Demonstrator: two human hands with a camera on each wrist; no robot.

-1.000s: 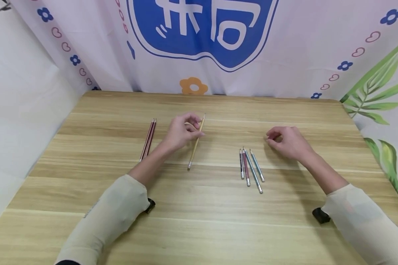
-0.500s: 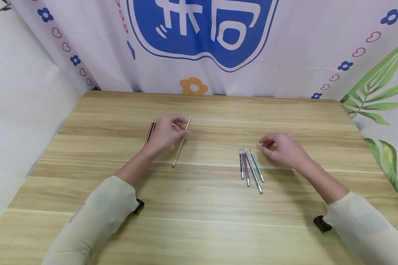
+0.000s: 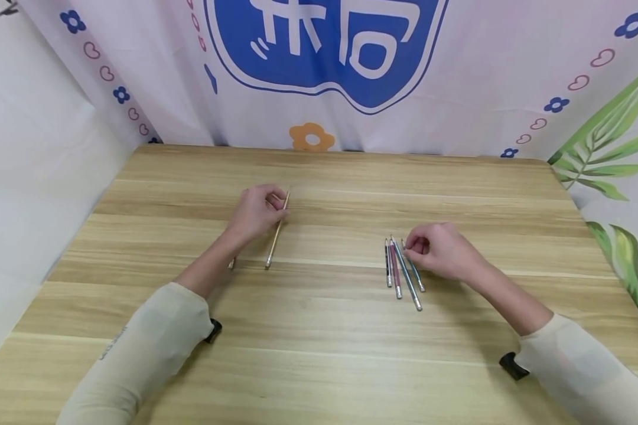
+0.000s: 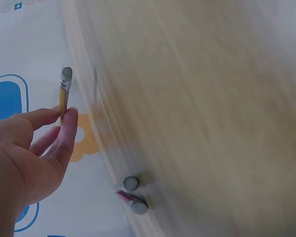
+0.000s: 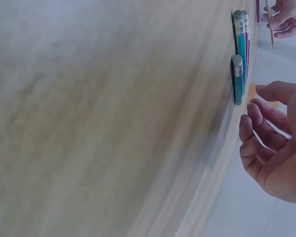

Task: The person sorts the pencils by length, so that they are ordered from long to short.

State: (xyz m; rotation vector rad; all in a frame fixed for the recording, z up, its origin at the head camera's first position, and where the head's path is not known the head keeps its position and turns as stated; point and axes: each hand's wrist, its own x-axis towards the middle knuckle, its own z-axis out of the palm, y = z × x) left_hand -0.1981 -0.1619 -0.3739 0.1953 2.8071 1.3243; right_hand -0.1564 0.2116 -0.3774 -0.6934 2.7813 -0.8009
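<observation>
My left hand pinches a yellow pencil between thumb and fingers, its eraser end pointing toward me. Under that arm lie two dark red pencils, mostly hidden; their eraser ends show in the left wrist view. On the right, a loose group lies on the table: a short teal pencil, a longer teal pencil, a red pencil and a black pencil. My right hand hovers by the short teal pencil's tip, fingers loosely bent. The right wrist view shows a gap between thumb and fingers, holding nothing.
The wooden table reaches back to a printed curtain with a blue emblem. A white wall stands at the left, and leaf-patterned cloth hangs at the right. A small black device sits under the right wrist.
My left hand has carried the yellow pencil leftward, covering most of the dark red pencils. The right hand has come left and nearer to me, up to the short teal pencil.
</observation>
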